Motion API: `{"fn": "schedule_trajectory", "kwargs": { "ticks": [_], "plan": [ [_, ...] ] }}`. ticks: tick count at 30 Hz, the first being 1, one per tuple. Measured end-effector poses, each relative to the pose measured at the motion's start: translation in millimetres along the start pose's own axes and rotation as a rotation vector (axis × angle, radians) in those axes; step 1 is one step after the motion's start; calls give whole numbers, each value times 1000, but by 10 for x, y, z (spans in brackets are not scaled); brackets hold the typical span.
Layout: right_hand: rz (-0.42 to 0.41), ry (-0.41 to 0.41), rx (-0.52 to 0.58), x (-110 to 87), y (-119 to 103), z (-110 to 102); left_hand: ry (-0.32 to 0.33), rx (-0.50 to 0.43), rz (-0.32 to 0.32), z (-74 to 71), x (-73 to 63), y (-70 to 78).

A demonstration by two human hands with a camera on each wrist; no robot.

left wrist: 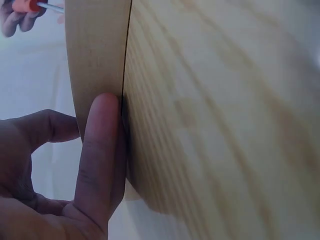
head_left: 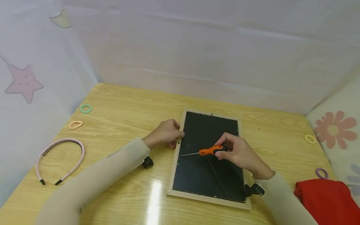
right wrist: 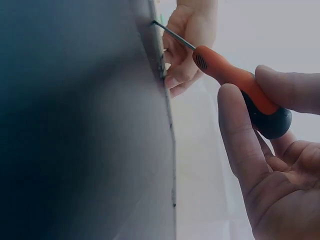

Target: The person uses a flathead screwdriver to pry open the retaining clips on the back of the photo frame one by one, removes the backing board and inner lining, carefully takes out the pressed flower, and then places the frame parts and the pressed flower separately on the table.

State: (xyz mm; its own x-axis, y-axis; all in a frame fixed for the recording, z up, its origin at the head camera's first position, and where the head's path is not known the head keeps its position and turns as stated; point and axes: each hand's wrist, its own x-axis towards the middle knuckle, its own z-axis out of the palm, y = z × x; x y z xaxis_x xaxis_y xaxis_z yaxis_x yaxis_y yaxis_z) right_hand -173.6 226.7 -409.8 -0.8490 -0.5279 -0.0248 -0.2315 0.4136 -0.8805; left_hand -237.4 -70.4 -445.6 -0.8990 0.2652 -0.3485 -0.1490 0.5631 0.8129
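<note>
A picture frame (head_left: 208, 202) lies back side up on the table, with a pale wooden border and a black backing board (head_left: 194, 176). A long black stand piece (head_left: 225, 175) lies on the board. My left hand (head_left: 167, 132) grips the frame's left border; in the left wrist view its fingers (left wrist: 102, 130) press on the border's edge. My right hand (head_left: 240, 151) holds a screwdriver (head_left: 208, 151) by its orange and black handle, pinched between fingers and thumb. The thin shaft points left, and its tip meets the board's left edge, just below my left hand.
A pink headband (head_left: 83, 151) lies at the left, with green (head_left: 86, 109) and peach (head_left: 75, 124) hair ties beyond it. Yellow (head_left: 310, 139) and purple (head_left: 321, 173) hair ties lie near the right edge. Red cloth (head_left: 330, 203) covers the near right corner.
</note>
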Motion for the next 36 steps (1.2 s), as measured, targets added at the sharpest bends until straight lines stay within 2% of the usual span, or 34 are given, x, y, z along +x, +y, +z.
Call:
{"fn": "schedule_trajectory", "kwargs": {
  "ticks": [4, 8, 15, 19, 24, 36],
  "plan": [
    [21, -29, -38, 4, 17, 45, 21, -58, -30, -57, -35, -70],
    [42, -43, -87, -4, 29, 61, 35, -108, -35, -93, -34, -123],
    [59, -64, -98, -15, 2, 86, 0, -193, -55, -146, -41, -204],
    [53, -33, -150, 4, -47, 99, -28, -223, -64, -171, -53, -224],
    [28, 5, -202, 62, -152, 108, -30, -237, -79, -173, -85, -229],
    [-117, 139, -310, 229, -579, 203, -28, -240, -88, -163, -59, -204]
  ]
}}
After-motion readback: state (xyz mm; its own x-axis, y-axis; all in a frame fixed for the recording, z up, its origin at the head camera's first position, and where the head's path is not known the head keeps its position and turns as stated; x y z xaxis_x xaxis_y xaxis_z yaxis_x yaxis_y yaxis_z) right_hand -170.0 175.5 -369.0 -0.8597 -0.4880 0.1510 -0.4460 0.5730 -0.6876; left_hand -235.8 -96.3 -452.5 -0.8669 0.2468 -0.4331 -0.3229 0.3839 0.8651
